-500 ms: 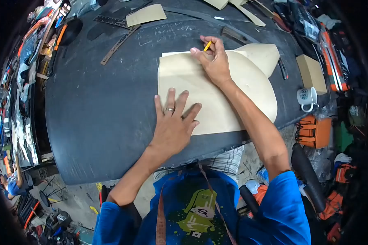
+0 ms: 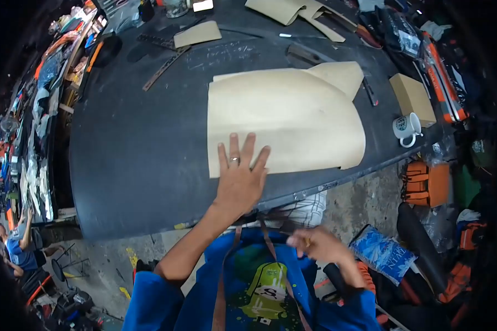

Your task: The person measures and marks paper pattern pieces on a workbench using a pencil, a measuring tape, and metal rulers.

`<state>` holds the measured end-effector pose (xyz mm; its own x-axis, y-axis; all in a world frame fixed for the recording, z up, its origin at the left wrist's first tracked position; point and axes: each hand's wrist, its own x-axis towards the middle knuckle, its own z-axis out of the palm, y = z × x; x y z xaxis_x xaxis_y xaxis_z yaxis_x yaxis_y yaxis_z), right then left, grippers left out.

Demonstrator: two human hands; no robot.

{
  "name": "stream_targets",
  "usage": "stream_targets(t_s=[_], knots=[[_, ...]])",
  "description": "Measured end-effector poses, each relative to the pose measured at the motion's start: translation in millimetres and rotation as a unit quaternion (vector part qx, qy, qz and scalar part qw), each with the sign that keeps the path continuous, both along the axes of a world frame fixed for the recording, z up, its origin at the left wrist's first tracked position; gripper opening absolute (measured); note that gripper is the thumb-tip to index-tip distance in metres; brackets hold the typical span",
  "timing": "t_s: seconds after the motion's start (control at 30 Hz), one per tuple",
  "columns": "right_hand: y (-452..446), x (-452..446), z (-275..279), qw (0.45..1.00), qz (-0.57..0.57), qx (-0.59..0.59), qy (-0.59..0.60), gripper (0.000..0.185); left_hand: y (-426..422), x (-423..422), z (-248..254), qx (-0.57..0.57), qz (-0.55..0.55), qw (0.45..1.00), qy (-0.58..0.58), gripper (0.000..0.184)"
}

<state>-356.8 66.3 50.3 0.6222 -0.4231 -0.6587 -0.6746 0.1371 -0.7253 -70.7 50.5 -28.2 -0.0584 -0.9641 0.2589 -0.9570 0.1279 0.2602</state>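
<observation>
A large sheet of tan pattern paper [image 2: 292, 121] with a curved right end lies on the dark tabletop [image 2: 132, 149]. My left hand [image 2: 240, 174], a ring on one finger, rests flat on its lower left part with fingers spread. Close to my body, off the table, is my right hand [image 2: 323, 247], blurred by motion. Its fingers are curled, and a small yellow bit of the pencil [image 2: 307, 241] shows between them. Another piece of tan paper [image 2: 342, 77] sticks out from behind the sheet's upper right. A tape measure [image 2: 221, 292] hangs down my front.
At the right edge of the table stand a white mug [image 2: 406, 129] and a cardboard box [image 2: 412, 99]. A flat ruler [image 2: 165, 69], a small tan paper piece [image 2: 197, 34] and a dark knife-like tool [image 2: 370, 92] lie around the sheet. Another person [image 2: 17, 248] is far left.
My right hand has left the paper and dropped back toward my body with the yellow pencil. My left hand stays spread on the sheet. The view has shifted slightly.
</observation>
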Motion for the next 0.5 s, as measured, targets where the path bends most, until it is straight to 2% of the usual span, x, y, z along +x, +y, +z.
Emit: stream_targets(t_s=[0.03,0.07,0.1,0.13,0.17,0.2,0.23,0.3,0.4,0.47,0.5], knots=[[18,5,0,0.988,0.1,-0.053,0.107,0.021,-3,-5,5,-0.004,-0.005,1.0,0.009,0.056],[34,5,-7,0.988,0.108,-0.053,0.101,0.021,-5,-10,4,-0.002,0.003,1.0,0.003,0.056],[51,2,-18,0.996,-0.021,0.062,0.061,0.016,-7,-16,2,-0.01,-0.01,1.0,0.008,0.055],[60,3,-28,0.973,-0.149,0.177,0.022,0.013,-8,-21,-1,-0.017,-0.025,0.999,0.014,0.055],[64,8,-36,0.973,-0.142,0.178,0.021,0.013,-10,-28,-4,-0.016,-0.018,1.0,0.011,0.055],[68,14,-46,0.948,-0.233,0.213,-0.048,0.011,-14,-34,-7,-0.015,-0.018,1.0,0.008,0.055],[72,21,-55,0.908,-0.32,0.244,-0.117,0.011,-18,-40,-9,-0.014,-0.019,1.0,0.004,0.055],[77,33,-66,0.788,-0.481,0.294,-0.248,0.011,-25,-43,-9,-0.017,-0.022,1.0,-0.001,0.054],[72,40,-75,0.767,-0.506,0.272,-0.285,0.012,-27,-36,-7,-0.001,-0.027,1.0,0.011,0.054],[62,26,-101,0.707,-0.574,0.213,-0.354,0.017,-22,-33,-8,0.022,-0.034,0.999,0.027,0.053],[54,8,-114,0.699,-0.595,0.197,-0.345,0.02,-15,-31,-10,0.026,-0.031,0.999,0.031,0.053]])
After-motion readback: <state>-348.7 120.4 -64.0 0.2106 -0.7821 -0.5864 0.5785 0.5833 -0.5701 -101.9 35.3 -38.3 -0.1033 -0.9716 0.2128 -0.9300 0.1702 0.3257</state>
